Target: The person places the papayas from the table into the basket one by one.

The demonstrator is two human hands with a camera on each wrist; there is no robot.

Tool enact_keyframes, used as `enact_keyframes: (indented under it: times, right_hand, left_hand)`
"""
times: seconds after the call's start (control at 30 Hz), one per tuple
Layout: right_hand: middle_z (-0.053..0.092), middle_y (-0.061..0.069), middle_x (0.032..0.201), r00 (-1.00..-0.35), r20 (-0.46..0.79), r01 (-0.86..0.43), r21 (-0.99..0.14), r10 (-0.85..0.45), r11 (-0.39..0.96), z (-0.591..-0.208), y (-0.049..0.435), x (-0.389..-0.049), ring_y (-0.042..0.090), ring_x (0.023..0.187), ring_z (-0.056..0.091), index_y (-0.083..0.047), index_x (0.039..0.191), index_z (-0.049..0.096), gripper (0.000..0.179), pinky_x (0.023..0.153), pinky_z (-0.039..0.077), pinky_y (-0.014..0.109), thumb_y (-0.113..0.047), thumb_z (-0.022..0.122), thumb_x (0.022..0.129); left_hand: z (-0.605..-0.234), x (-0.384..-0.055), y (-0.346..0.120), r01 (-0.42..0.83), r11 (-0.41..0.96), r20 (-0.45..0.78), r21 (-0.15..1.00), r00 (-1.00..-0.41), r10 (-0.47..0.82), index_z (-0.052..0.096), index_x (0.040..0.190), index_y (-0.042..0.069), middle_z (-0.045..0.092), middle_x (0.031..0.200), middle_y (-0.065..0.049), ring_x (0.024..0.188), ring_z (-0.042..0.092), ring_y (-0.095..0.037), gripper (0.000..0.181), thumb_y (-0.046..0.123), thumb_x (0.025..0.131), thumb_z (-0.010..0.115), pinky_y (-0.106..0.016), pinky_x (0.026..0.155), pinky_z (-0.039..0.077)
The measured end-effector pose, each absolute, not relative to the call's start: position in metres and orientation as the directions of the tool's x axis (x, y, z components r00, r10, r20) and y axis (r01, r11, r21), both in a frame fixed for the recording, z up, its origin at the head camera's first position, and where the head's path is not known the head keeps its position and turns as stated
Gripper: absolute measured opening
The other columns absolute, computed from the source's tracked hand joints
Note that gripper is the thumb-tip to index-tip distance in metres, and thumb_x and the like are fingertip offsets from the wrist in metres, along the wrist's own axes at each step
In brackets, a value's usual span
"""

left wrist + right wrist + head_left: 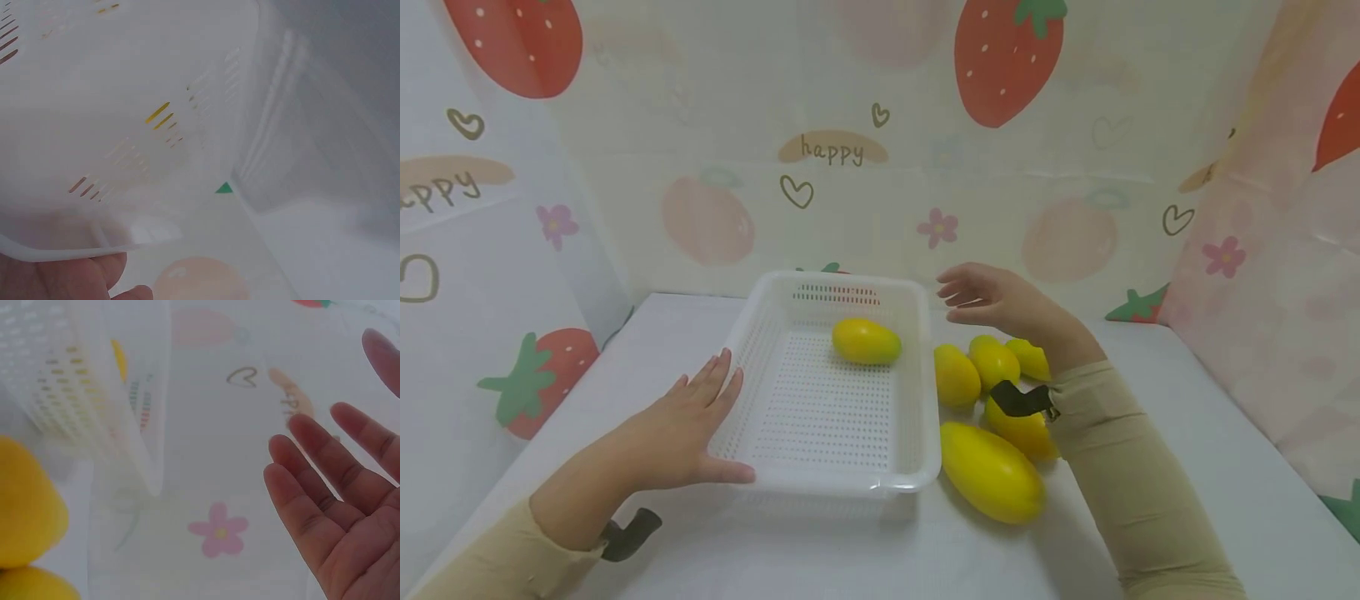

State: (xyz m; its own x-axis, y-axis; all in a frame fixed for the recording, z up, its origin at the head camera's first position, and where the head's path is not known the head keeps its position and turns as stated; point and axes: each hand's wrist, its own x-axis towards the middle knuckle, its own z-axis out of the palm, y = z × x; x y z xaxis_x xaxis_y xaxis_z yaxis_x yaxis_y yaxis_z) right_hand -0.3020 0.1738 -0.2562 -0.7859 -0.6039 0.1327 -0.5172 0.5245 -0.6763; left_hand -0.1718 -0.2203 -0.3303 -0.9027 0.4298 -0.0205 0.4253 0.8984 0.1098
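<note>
Nearest my head camera, two beige sleeves (1142, 492) reach in over a white tabletop (760, 558), a black curved piece (634, 533) showing at each wrist. The left hand (681, 429) rests on the near left corner of a white, rectangular, perforated plastic basket (820, 482), its fingers straight and spread along the left rim, its thumb along the front rim; my left wrist view shows fingers against the rim. A large, elongated, smooth yellow fruit (992, 473) lies just beside the basket's front right corner; whether they touch, I cannot tell. Behind it, four smaller, rounded yellow fruits (957, 377) sit grouped along the basket's right side, one partly hidden from me by the right sleeve. Inside the basket, toward the back right, lies a single oval yellow fruit with a greenish tip (867, 342). Beyond the group, the right hand (992, 296) hangs raised near the basket's back right corner, its fingers loosely extended and apart, with nothing in its hold. Farthest from me stands a pale fabric-like backdrop (865, 83) printed with strawberries, peaches, hearts, flowers and the word "happy".
</note>
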Motion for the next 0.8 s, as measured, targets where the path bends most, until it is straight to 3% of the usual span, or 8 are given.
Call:
enact_keyframes:
  times: [0.4,0.8]
  right_hand:
    - [0.055,0.007,0.123,-0.820,0.102,-0.477,-0.665,-0.563,0.575,-0.262,0.217,-0.297,0.023,0.111,0.053,-0.013,0.128,0.048,0.047,0.095,0.042,0.043,-0.028,0.064,0.086]
    - [0.058,0.009,0.120,-0.831,0.099,-0.485,-0.609,-0.547,0.628,-0.280,0.254,-0.276,0.025,0.107,0.055,-0.012,0.126,0.049,0.047,0.093,0.042,0.047,-0.027,0.066,0.085]
  left_hand:
    - [-0.331,-0.172,-0.221,0.420,0.900,-0.029,0.119,-0.904,0.426,0.015,0.144,-0.002,0.001,0.151,-0.022,0.138,0.006,-0.038,0.119,0.078,0.065,0.053,-0.060,0.105,0.012]
    - [-0.331,-0.172,-0.222,0.429,0.897,-0.017,0.108,-0.901,0.433,0.016,0.144,-0.003,0.002,0.151,-0.023,0.137,0.007,-0.039,0.122,0.084,0.063,0.046,-0.059,0.106,0.013]
